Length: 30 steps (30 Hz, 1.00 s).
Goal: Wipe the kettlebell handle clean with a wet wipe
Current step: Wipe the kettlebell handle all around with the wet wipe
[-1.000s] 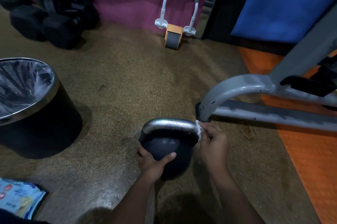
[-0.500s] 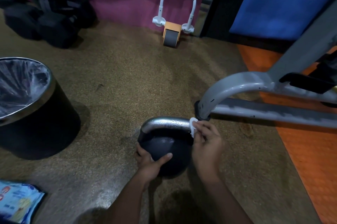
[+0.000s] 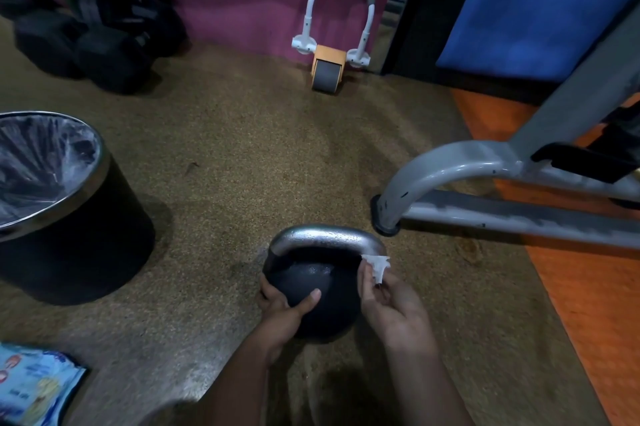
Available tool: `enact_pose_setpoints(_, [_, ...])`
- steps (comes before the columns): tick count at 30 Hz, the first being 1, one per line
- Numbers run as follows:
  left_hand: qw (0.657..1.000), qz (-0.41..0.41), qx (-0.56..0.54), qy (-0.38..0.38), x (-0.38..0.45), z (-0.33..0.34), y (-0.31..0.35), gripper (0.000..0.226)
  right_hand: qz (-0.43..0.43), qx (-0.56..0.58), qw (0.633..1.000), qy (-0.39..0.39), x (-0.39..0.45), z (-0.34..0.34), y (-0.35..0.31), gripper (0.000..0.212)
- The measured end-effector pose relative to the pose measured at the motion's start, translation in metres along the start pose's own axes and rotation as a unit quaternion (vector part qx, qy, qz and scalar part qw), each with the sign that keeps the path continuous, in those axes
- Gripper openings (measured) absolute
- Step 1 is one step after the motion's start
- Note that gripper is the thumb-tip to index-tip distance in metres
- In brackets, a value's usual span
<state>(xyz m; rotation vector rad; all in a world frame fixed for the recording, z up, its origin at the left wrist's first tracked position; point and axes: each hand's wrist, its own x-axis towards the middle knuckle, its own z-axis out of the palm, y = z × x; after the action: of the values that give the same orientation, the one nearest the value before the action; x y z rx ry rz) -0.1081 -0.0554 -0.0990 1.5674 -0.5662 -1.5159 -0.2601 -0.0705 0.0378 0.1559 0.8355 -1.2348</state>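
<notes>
A black kettlebell point(image 3: 311, 278) with a silver handle point(image 3: 327, 237) stands on the brown floor, low in the middle of the view. My left hand point(image 3: 284, 308) grips the ball from the near left side, thumb lying across its front. My right hand point(image 3: 393, 304) pinches a small crumpled white wet wipe point(image 3: 377, 266) at the right end of the handle, where the handle meets the ball. The wipe touches or sits just beside the metal there.
A black bin point(image 3: 69, 214) with a clear liner stands to the left. A blue wipes pack point(image 3: 33, 387) lies at the bottom left. A grey machine frame point(image 3: 450, 176) crosses the right side. An ab roller point(image 3: 327, 70) and black bags point(image 3: 100, 27) sit by the far wall.
My right hand has slid the wipe from the top right corner of the handle down its right end. My left hand kept its hold on the ball.
</notes>
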Motion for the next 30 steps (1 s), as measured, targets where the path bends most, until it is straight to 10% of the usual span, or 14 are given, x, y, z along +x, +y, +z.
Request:
enact_pose_setpoints(4, [1.000, -0.004, -0.007, -0.010, -0.002, 0.000, 0.004, 0.150, 0.031, 0.209, 0.965, 0.155, 0.012, 0.028, -0.006, 0.035])
enact_pose_setpoints(30, [1.000, 0.017, 0.021, 0.001, -0.003, 0.000, 0.004, 0.135, 0.089, 0.178, 0.973, 0.115, 0.013, 0.033, 0.004, 0.037])
